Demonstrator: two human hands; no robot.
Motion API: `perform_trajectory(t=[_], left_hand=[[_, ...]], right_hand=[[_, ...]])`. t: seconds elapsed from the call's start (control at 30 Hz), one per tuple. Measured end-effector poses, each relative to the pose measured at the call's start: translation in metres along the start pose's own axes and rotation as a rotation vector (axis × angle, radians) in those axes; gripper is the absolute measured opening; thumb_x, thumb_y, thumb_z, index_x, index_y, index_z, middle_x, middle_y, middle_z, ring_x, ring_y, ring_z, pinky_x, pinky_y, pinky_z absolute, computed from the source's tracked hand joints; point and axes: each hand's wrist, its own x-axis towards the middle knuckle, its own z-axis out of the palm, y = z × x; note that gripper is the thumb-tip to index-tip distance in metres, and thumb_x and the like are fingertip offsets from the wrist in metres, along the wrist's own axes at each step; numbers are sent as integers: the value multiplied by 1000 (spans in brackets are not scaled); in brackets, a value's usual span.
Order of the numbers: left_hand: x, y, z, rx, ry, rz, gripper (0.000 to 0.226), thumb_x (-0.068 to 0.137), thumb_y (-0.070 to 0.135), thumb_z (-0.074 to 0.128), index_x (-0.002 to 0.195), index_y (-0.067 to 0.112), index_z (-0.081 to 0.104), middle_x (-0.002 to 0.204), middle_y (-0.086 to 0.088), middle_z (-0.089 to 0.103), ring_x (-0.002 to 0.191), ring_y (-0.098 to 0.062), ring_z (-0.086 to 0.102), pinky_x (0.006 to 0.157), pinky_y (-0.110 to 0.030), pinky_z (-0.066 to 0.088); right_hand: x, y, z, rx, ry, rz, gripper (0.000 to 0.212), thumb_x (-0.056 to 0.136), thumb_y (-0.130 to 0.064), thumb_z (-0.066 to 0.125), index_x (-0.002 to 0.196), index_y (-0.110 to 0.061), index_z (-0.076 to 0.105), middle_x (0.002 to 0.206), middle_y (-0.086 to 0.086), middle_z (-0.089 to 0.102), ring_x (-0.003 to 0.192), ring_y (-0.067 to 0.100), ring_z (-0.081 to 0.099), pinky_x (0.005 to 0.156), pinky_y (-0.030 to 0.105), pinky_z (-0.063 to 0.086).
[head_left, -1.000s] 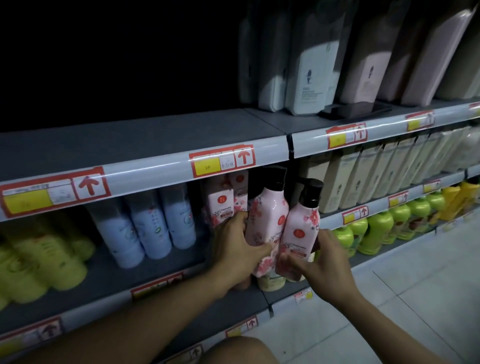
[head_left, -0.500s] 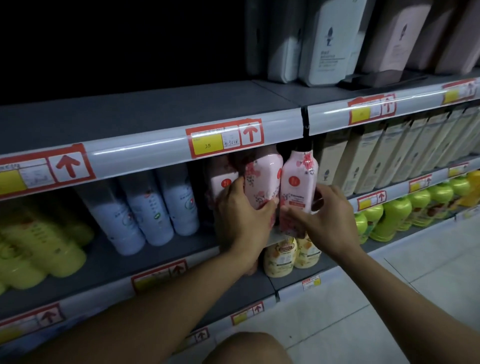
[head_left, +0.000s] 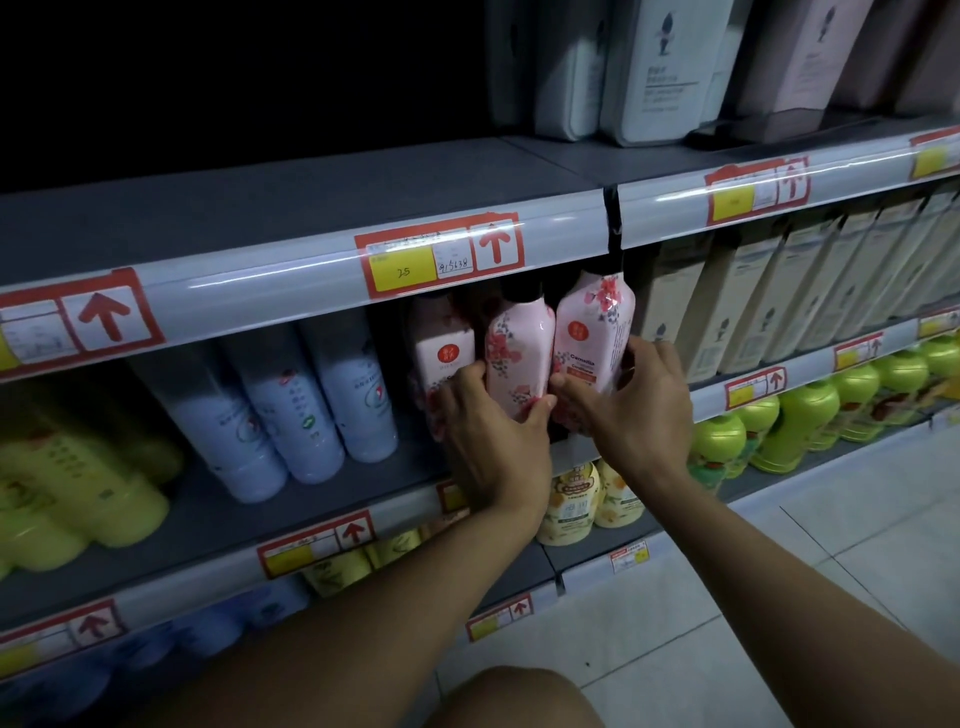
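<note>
Dim shop shelving filled the view, with the middle shelf (head_left: 208, 519) carrying the goods in hand. Left hand (head_left: 493, 441) gripped the left pink bottle (head_left: 519, 348) low on its body, its fingers (head_left: 462, 376) curled round the far side and the thumb across the front. Right hand (head_left: 641, 415) clasped the right pink bottle (head_left: 595, 332) in like manner. Both bottles stood upright and touching at the front edge of the shelf near its right end, their black caps just under the price rail (head_left: 291, 291) of the shelf above. A third pink bottle (head_left: 444, 348) stood just behind and to the left. White tubes (head_left: 291, 415) stood farther toward the left end, and beige cartons (head_left: 753, 306) began past the right end. Whether the bases rested on the shelf could not be told, since the hands hid them. Step judged in hand: setting the pair into the pink row. The next move probably called for pushing both bottles back from the front edge, level with the third, keeping the caps clear of the rail, then loosing the fingers.
</note>
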Motion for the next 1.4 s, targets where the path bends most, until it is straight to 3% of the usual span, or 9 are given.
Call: perform_trajectory(t=[0.17, 0.3, 0.47, 0.53, 0.63, 0.93, 1.1, 1.4], left_hand=[[-5, -2, 1, -7, 29, -16, 62, 70, 33, 94, 114, 13, 56, 119, -4, 57, 109, -26, 61, 84, -36, 56], [-5, -10, -3, -6, 12, 15, 55, 72, 29, 91, 110, 19, 53, 107, 3, 58, 102, -21, 60, 79, -33, 54], [3, -8, -1, -60, -33, -35, 39, 81, 22, 87, 97, 20, 52, 89, 3, 65, 83, -20, 68, 69, -35, 58], [8, -8, 3, -32, -41, -22, 28, 83, 18, 83, 86, 18, 55, 77, 4, 65, 76, -19, 67, 68, -42, 58], [15, -7, 7, -12, -40, 3, 26, 85, 19, 82, 77, 19, 58, 68, 7, 64, 67, -16, 66, 63, -40, 57], [18, -15, 8, -5, -19, 55, 24, 90, 23, 78, 77, 19, 59, 67, 8, 65, 61, -9, 62, 54, -19, 43], [17, -21, 8, 4, -29, 74, 22, 92, 22, 77, 82, 19, 57, 73, 6, 66, 67, -13, 63, 60, -26, 47], [10, -24, 4, 7, -102, 134, 19, 92, 17, 75, 106, 16, 61, 101, 3, 72, 94, -14, 69, 80, -27, 56]], right_hand=[[-3, 0, 4, 5, -38, 26, 69, 72, -65, 77, 124, -25, 55, 117, 0, 53, 103, 24, 60, 77, 47, 57], [-6, 4, 1, 42, -117, -15, 58, 72, -54, 72, 119, -28, 51, 108, 0, 60, 102, 27, 58, 74, 48, 56], [-3, 4, 4, 77, -113, -42, 67, 76, -63, 74, 127, -27, 54, 113, -3, 65, 104, 23, 61, 78, 45, 57], [-1, 2, 8, 65, -109, -55, 71, 76, -60, 75, 132, -23, 54, 116, 0, 66, 107, 25, 62, 82, 47, 56], [4, -2, 15, 59, -100, -36, 68, 77, -51, 79, 131, -18, 56, 115, 3, 68, 106, 28, 63, 85, 50, 55], [-3, 1, 38, 210, -52, -2, 61, 79, -41, 82, 128, -19, 54, 115, -1, 65, 105, 19, 63, 85, 47, 56], [4, 3, 43, 220, -73, -17, 61, 79, -39, 84, 128, -21, 54, 117, -1, 65, 108, 21, 63, 89, 48, 56], [-1, 1, 47, 184, -86, -50, 63, 81, -29, 81, 134, -17, 50, 125, 4, 61, 114, 27, 60, 93, 52, 54]])
